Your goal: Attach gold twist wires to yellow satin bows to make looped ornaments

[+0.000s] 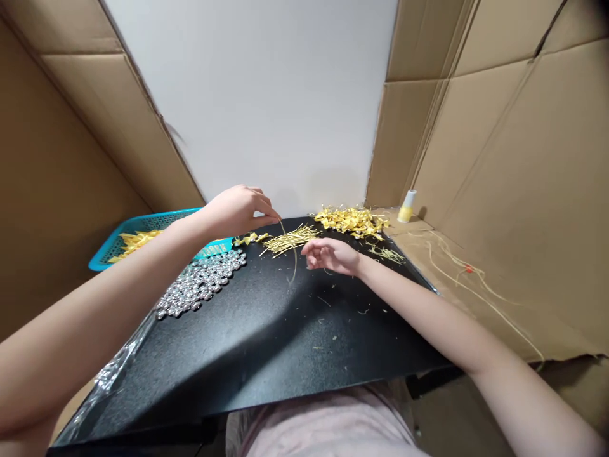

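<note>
My left hand (242, 208) pinches the upper end of a thin pale cord (295, 261) between thumb and finger. The cord hangs in a loose curve over the black table (266, 343). Just right of it is my right hand (332, 255), palm turned inward, fingers loosely bent and apart, with nothing visible in them. Behind and between both hands lies a bundle of gold twist ties (291, 240). A few yellow bows (252, 238) rest at its left, and a larger heap of yellow bows (352, 221) sits behind my right hand.
Silver beads (202, 282) cover the table's left side. Behind them stands a teal basket (102, 254) holding yellow ribbon pieces. At right are cord offcuts (386, 254), a thread cone (406, 206) and loose string (480, 285) on cardboard. Cardboard walls (523, 158) flank the table.
</note>
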{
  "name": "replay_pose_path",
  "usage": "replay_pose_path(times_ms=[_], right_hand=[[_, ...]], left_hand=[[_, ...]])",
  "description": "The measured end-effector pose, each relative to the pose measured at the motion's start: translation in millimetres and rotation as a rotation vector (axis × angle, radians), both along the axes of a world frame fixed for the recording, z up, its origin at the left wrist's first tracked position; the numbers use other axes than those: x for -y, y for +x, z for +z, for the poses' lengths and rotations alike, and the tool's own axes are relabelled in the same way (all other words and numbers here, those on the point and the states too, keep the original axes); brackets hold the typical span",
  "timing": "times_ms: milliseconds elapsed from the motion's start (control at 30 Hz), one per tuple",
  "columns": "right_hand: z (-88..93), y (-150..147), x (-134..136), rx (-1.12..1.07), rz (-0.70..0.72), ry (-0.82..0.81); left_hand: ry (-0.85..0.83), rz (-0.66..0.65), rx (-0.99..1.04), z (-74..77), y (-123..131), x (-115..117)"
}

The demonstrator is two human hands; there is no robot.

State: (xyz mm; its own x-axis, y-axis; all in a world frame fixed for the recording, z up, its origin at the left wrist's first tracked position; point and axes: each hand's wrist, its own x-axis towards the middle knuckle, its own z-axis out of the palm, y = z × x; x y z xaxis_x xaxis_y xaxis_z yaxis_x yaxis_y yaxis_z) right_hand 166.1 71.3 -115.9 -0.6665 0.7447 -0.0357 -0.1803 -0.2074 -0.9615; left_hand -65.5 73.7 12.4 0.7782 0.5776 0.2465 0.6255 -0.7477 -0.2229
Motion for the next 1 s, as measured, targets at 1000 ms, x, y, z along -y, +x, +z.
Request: replay_pose_path(times_ms=[1000], right_hand=[[0.5, 34, 32, 0.319, -0.250, 0.511]], left_hand=[[-0.229, 0.157, 0.080, -10.9, -69, 12]])
